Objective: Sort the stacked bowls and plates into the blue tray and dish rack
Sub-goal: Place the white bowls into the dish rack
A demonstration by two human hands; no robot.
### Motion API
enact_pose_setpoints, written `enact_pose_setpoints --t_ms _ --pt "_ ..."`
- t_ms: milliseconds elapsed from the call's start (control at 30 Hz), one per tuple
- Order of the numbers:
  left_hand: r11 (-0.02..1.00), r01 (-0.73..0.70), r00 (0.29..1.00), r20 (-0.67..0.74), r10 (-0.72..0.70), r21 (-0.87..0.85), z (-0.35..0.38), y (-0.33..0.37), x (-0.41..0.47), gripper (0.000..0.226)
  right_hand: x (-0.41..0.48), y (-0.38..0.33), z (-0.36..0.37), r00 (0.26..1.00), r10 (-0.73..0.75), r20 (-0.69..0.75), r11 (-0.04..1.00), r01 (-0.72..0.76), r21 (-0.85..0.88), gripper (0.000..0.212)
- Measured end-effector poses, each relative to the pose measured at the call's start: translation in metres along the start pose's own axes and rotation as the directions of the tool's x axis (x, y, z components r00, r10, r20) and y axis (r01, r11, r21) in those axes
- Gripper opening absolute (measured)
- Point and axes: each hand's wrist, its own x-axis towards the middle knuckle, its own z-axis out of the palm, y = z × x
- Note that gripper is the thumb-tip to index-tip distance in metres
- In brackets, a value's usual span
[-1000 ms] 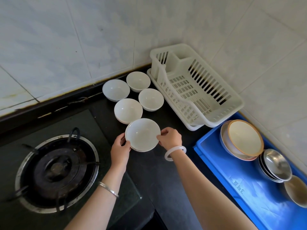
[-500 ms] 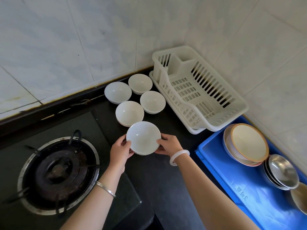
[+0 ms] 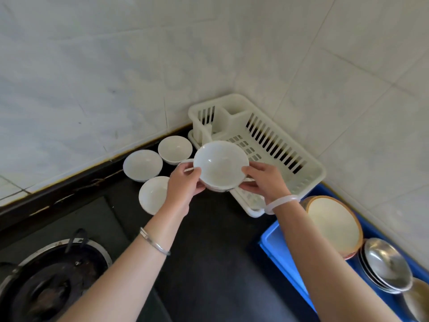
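Both hands hold a white bowl (image 3: pixel 220 165) in the air, in front of the near-left corner of the white dish rack (image 3: pixel 290 159). My left hand (image 3: pixel 185 184) grips its left rim and my right hand (image 3: pixel 264 180) grips its right rim. The bowl hides a fourth white bowl on the counter. Three more white bowls stand on the dark counter: one (image 3: pixel 175 149) by the rack, one (image 3: pixel 142 165) to its left and one (image 3: pixel 152 197) partly behind my left hand. The rack holds no dishes.
The blue tray (image 3: pixel 278 252) at right holds a large orange-rimmed bowl (image 3: pixel 332 226) and stacked steel bowls (image 3: pixel 385 266). A gas burner (image 3: pixel 48 282) lies at the lower left. Tiled walls meet in a corner behind the rack.
Both hands have lifted the white bowl off the counter and carried it up and right, toward the dish rack. The camera has tilted, so the scene sits lower in view.
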Motion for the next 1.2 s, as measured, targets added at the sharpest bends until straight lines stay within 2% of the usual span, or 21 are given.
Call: enact_pose_setpoints --t_ms 100,267,400,567,767,1000,1200 --pt "1.0 -0.006 0.999 0.033 0.005 0.026 0.034 0.022 0.027 0.017 0.029 -0.022 -0.017 0.999 -0.02 -0.044 1.0 0.02 0.004 0.019" --pt "0.999 0.003 0.998 0.057 -0.006 0.052 0.086 0.04 0.08 0.029 0.091 -0.038 -0.035 0.994 -0.02 -0.103 1.0 0.022 0.012 0.011" --pt "0.994 0.022 0.997 0.076 -0.031 0.109 0.119 0.039 0.12 0.03 0.139 -0.03 -0.044 0.987 0.059 -0.153 0.996 -0.048 0.07 0.016" --pt "0.975 0.059 0.987 0.133 -0.089 0.214 0.15 0.025 0.159 0.033 0.181 -0.017 -0.05 0.968 0.163 -0.189 0.986 -0.155 0.058 0.018" --pt "0.954 0.219 0.959 0.136 -0.249 0.203 0.166 0.005 0.191 0.036 0.209 0.004 -0.049 0.958 0.223 -0.179 0.974 -0.212 0.08 0.02" --pt "0.951 0.22 0.958 0.133 -0.252 0.216 0.172 0.0 0.207 0.037 0.23 0.013 -0.044 0.956 0.214 -0.2 0.973 -0.19 0.13 0.025" --pt "0.962 0.188 0.967 0.134 -0.217 0.199 0.171 -0.004 0.215 0.039 0.243 0.019 -0.04 0.968 0.145 -0.206 0.989 -0.139 0.045 0.03"
